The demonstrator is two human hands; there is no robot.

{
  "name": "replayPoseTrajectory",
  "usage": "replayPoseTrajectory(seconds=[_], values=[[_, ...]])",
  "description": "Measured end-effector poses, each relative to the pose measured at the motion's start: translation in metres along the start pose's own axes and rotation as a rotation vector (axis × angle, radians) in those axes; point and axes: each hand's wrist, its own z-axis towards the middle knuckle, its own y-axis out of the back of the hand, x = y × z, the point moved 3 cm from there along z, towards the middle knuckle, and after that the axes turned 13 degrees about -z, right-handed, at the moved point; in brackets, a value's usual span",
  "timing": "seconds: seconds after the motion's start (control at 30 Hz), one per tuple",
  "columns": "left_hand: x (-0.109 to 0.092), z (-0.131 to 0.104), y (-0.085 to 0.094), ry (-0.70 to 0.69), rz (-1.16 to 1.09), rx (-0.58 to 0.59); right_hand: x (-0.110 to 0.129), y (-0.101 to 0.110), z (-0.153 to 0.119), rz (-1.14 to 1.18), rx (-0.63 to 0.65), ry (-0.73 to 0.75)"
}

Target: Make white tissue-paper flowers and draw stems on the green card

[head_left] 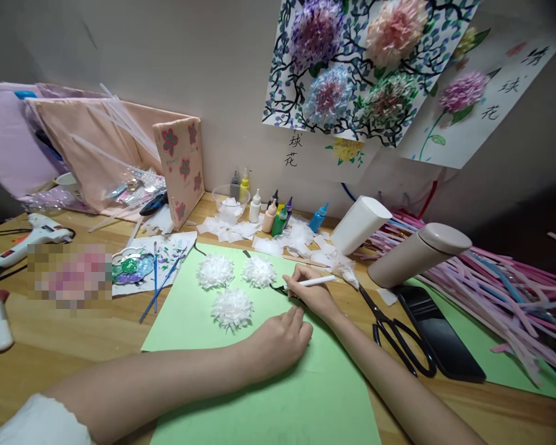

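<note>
A green sheet point(269, 383) lies on the table with three fluffy white paper flowers on it: one at upper left point(215, 271), one at upper right point(258, 272) and one below them point(232, 308). Short black strokes show beside the flowers. My right hand point(312, 290) holds a white pen point(317, 281), its tip at a dark line right of the upper right flower. Just below it, my left hand point(282, 343) rests on the sheet with its fingers curled; whether anything is under them is hidden.
Black scissors point(401, 337), a phone point(440, 334) and a beige bottle point(417, 253) stand or lie at right. Paint bottles point(280, 219) and white paper squares point(231, 228) are behind the sheet. Brushes point(160, 290), a palette point(132, 267) and a glue gun point(32, 238) are at left.
</note>
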Motion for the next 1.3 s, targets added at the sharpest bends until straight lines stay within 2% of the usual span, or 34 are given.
replayPoseTrajectory(seconds=[0.2, 0.4, 0.63, 0.83, 1.3], values=[[0.0003, -0.0012, -0.0019, -0.007, 0.003, -0.022, -0.0035, -0.0012, 0.001, 0.045, 0.02, -0.018], [0.0007, 0.0005, -0.0007, -0.017, 0.025, -0.066, -0.0022, -0.0006, -0.0004, -0.057, 0.035, -0.008], [0.0015, 0.003, 0.0062, -0.011, 0.019, -0.085, 0.0012, 0.0008, -0.0004, -0.131, 0.003, 0.024], [0.0019, 0.0027, 0.0048, -0.005, 0.013, -0.077, -0.0004, 0.0038, 0.0001, -0.183, -0.066, 0.041], [0.0026, 0.0036, 0.0076, -0.037, 0.016, -0.097, -0.0051, 0.0072, 0.0046, -0.137, -0.085, 0.043]])
